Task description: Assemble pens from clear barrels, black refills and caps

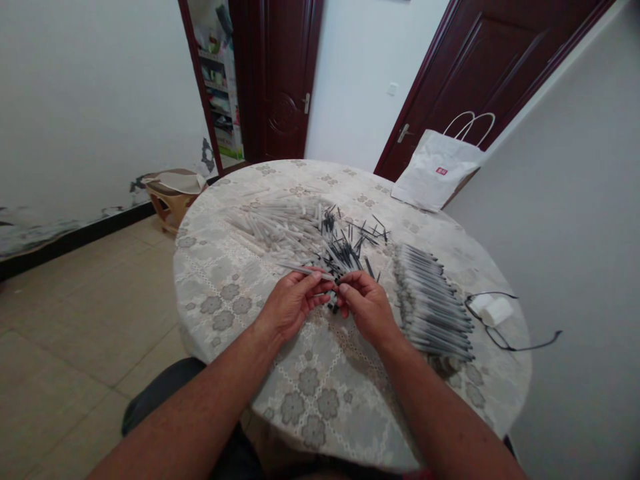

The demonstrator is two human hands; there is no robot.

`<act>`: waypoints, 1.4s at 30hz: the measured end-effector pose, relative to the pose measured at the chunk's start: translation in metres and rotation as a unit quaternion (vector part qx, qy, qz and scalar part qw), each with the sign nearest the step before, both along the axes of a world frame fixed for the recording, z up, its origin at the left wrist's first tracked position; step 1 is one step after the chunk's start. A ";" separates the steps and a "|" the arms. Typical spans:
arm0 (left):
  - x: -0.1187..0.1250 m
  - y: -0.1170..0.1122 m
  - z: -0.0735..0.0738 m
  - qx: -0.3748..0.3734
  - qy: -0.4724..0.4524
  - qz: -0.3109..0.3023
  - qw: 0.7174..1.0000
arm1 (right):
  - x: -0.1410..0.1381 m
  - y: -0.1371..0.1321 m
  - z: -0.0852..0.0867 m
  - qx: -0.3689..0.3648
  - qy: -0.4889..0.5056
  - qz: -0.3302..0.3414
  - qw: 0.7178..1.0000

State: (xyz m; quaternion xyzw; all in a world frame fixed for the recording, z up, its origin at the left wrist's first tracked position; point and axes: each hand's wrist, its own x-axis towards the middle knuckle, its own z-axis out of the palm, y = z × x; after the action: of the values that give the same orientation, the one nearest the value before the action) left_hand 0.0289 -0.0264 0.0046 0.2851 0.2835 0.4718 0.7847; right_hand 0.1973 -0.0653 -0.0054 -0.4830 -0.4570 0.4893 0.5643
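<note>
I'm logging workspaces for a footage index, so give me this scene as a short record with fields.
left hand: holds a pale tube
right hand: fingers bunched by the tube's near-centre end; exact grip unclear
surface: round table under a patterned cloth
loose piles: pale tubes beyond the left hand, dark slim pieces beside them
row: pale-and-dark sticks right of the right hand
edge items: eyeglasses, white paper bag
</note>
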 end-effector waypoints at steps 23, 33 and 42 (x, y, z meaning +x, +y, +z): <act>0.000 0.000 -0.005 0.054 0.055 -0.002 0.997 | -0.002 0.002 0.004 0.025 -0.053 -0.037 0.998; 0.000 0.000 -0.005 0.045 0.068 -0.004 0.997 | -0.001 -0.003 0.005 0.032 -0.156 -0.050 0.986; 0.000 -0.002 -0.003 0.053 0.073 -0.005 0.996 | 0.001 -0.007 0.003 0.059 -0.199 -0.055 0.977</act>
State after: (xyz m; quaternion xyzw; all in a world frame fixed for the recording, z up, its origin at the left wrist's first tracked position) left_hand 0.0291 -0.0281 0.0012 0.3615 0.3134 0.4601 0.7479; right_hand 0.1983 -0.0719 -0.0025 -0.5612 -0.5611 0.3235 0.5154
